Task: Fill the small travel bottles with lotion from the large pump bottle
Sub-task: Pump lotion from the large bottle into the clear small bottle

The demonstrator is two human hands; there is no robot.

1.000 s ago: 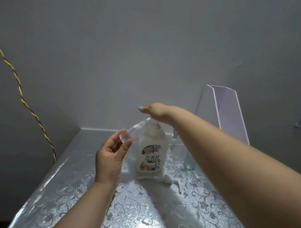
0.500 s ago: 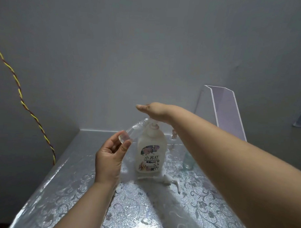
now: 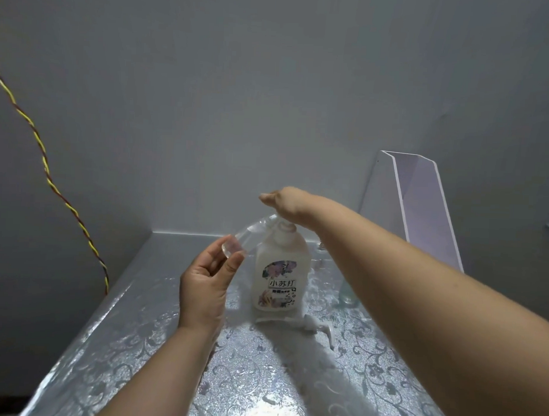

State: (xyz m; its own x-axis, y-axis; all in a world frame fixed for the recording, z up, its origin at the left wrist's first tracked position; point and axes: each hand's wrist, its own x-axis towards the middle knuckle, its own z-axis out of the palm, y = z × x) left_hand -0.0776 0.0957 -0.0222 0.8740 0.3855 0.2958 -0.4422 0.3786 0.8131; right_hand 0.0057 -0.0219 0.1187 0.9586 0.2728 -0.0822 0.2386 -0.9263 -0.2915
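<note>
The large white pump bottle (image 3: 280, 270), with a floral label, stands upright in the middle of the table. My right hand (image 3: 287, 202) lies flat, palm down, on top of its pump head, which it hides. My left hand (image 3: 207, 277) holds a small clear travel bottle (image 3: 247, 238) by its base between thumb and fingers. That bottle is tilted, its mouth up against the pump's spout. A second small clear bottle (image 3: 346, 296) stands to the right of the pump bottle, partly hidden behind my right forearm.
A white pump cap with a tube (image 3: 314, 326) lies on the silver patterned table cover (image 3: 157, 328) just in front of the big bottle. A white angled stand (image 3: 407, 212) leans at the back right. A yellow-red twisted cord (image 3: 50, 175) hangs on the left wall.
Both hands have stayed almost where they were, the left on the small bottle and the right on the pump head. Only the view has shifted slightly.
</note>
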